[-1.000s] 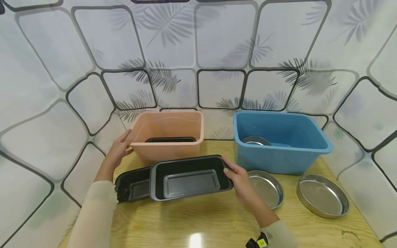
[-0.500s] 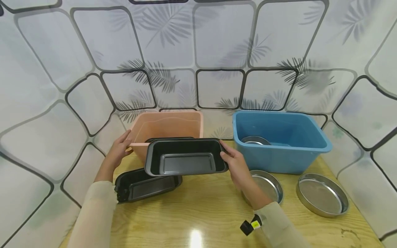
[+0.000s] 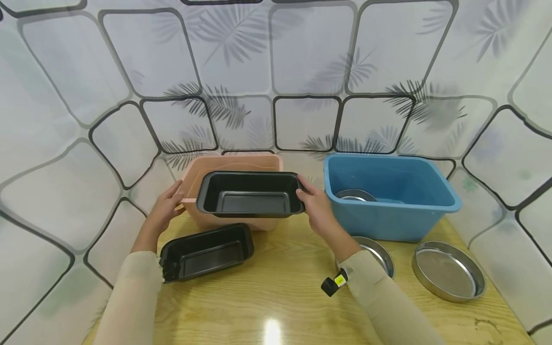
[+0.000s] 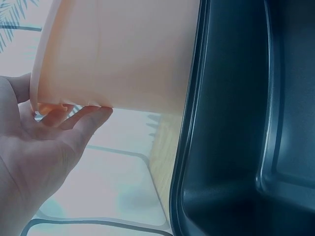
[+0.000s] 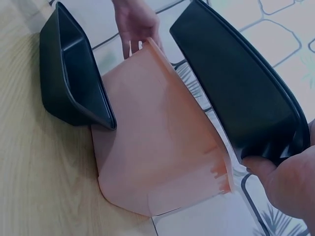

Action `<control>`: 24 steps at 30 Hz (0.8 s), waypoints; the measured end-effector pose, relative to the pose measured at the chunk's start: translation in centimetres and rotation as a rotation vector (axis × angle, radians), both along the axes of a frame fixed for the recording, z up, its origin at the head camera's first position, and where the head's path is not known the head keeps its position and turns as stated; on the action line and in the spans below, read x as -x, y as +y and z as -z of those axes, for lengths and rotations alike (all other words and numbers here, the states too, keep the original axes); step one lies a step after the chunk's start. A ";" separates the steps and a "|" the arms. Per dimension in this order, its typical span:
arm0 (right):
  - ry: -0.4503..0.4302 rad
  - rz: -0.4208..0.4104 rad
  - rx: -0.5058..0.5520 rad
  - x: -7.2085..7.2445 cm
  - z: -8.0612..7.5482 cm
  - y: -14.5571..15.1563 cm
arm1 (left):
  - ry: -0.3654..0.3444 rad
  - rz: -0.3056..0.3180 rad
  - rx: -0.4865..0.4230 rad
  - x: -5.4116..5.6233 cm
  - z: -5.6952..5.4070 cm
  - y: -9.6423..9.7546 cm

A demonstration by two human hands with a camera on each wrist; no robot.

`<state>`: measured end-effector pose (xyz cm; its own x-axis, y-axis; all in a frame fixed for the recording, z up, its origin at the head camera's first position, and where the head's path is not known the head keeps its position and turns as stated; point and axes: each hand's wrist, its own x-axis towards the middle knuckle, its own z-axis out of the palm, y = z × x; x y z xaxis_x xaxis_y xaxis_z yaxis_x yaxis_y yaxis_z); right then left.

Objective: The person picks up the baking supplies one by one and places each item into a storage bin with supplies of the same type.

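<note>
My right hand grips one short end of a black loaf pan, thumb at the rim. In the head view the pan overlaps the front of the peach bin; in the right wrist view it is up beside the bin's rim. My left hand holds the bin's left rim, thumb on one side and fingers below the lip in the left wrist view. A second black loaf pan lies on the table in front of the bin, near my left sleeve. The bin's inside is mostly hidden behind the held pan.
A blue bin stands at the right with a round metal pan inside. Two more round metal pans, one partly behind my right forearm and one farther right, lie on the wooden table. Patterned curtain surrounds the table.
My right hand has lifted the loaf pan up and away from me, from above the table to the peach bin's rim, uncovering the second loaf pan. The left hand stays on the bin.
</note>
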<state>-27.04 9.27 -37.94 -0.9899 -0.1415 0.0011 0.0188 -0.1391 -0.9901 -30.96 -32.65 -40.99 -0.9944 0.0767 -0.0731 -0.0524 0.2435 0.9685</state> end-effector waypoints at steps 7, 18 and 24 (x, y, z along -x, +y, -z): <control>0.016 0.015 -0.007 2.1 -0.5 -1.6 | -0.008 0.008 -0.026 -0.2 -0.4 0.1; 0.012 0.060 -0.033 4.9 -1.7 -4.6 | -0.033 -0.007 -0.084 -0.1 -0.5 -0.1; -0.002 0.074 -0.068 6.3 -1.7 -6.0 | -0.036 -0.010 -0.062 -0.1 -0.5 0.0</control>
<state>-33.35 3.28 -36.20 -0.9977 -0.0679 -0.0084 0.0134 -0.0727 -0.9973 -30.86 -32.69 -40.50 -0.9919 0.0724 -0.1046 -0.0899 0.1820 0.9792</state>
